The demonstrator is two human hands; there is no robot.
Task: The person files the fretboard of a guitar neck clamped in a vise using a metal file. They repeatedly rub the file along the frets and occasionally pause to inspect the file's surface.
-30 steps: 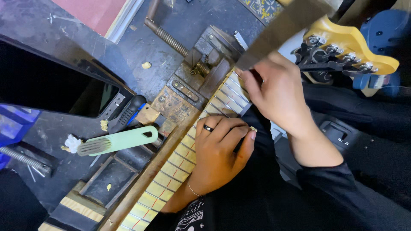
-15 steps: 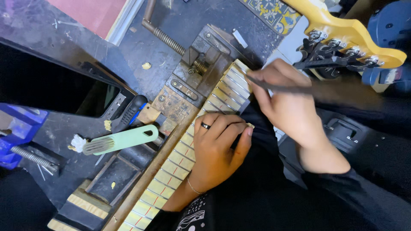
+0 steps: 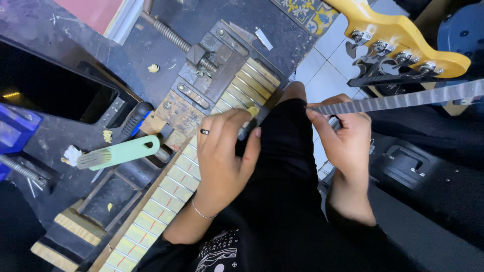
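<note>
Now, in the head view, the right hand (image 3: 345,138) has drawn back from the pale, fretted guitar neck (image 3: 166,194) clamped along the dark, scuffed tabletop (image 3: 55,30). A second ago it was pressing the long, flat grey metal file (image 3: 398,100) down near the neck's upper frets. At this moment the file is lifted clear and held out to the right, roughly level, pinched by one end between closed fingers. The left hand (image 3: 222,158), with a dark ring on one finger, has slid a little toward the neck's end and rests there, fingers curled over the edge and gripping it, beside the metal vise with its threaded screw (image 3: 201,55). So the filing stroke looks paused, the frets left uncovered. A mint-green-handled brush (image 3: 118,153) lies left of the neck, unmoved. A yellow guitar headstock with metal tuners (image 3: 403,43) sits at upper right, near the file.
</note>
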